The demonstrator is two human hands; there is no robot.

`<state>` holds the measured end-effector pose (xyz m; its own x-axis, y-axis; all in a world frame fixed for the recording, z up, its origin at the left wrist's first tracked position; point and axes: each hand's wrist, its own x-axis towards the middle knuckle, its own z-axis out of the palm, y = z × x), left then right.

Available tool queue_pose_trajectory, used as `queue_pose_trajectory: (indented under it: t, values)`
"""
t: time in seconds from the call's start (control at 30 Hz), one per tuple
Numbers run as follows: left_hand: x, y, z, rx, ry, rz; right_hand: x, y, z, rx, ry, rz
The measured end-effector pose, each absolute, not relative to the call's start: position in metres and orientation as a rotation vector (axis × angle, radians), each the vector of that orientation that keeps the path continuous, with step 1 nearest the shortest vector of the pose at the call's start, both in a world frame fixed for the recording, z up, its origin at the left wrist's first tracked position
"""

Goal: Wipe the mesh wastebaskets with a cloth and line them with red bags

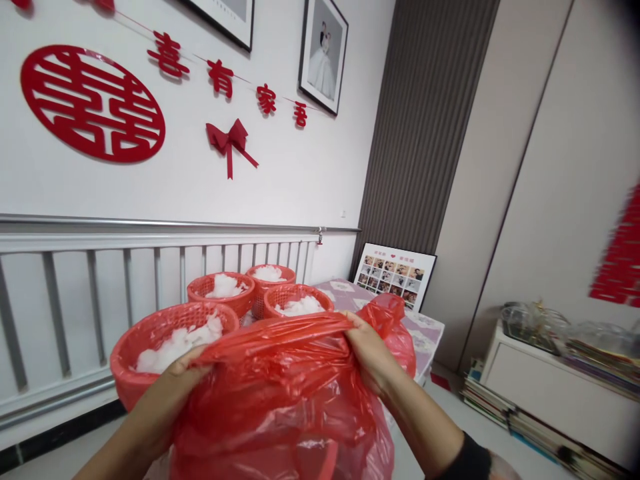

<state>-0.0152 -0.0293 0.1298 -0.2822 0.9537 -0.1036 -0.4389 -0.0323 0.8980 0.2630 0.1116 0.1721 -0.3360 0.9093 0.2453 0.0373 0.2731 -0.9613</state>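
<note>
A large red plastic bag (pixel 280 387) hangs between my two hands, its mouth edge pulled taut and level. My left hand (pixel 183 377) is closed on the left end of that edge, and my right hand (pixel 367 347) grips the right end. What lies inside the bag is hard to make out; a pale red strip shows through low down. Just behind it stand several red plastic baskets with white fluffy stuffing in them, the nearest basket (pixel 130 353) beside my left hand. A second red plastic bag (pixel 393 327), bunched up, sits beyond my right hand.
A table with a purple patterned cloth (pixel 430 330) carries the baskets. Behind it runs a white radiator (pixel 140 280) along the wall. A photo board (pixel 395 273) leans at the far corner. To the right is a low white cabinet (pixel 555 380) with stacked books beside it.
</note>
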Motion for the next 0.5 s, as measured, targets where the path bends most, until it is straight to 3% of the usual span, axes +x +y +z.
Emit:
queue_pose_trajectory:
  t: [0.13, 0.3, 0.5]
  values:
    - [-0.021, -0.020, 0.125, 0.565, 0.965, 1.741, 0.271, 0.125, 0.158, -1.056, -1.883, 0.798]
    - [-0.009, -0.028, 0.125, 0.527, 1.110, 1.641, 0.280, 0.137, 0.153, -1.328, -2.066, 0.412]
    - [-0.019, -0.042, 0.126, 0.453, 0.938, 1.565, 0.302, 0.153, 0.159, -1.520, -2.082, 0.198]
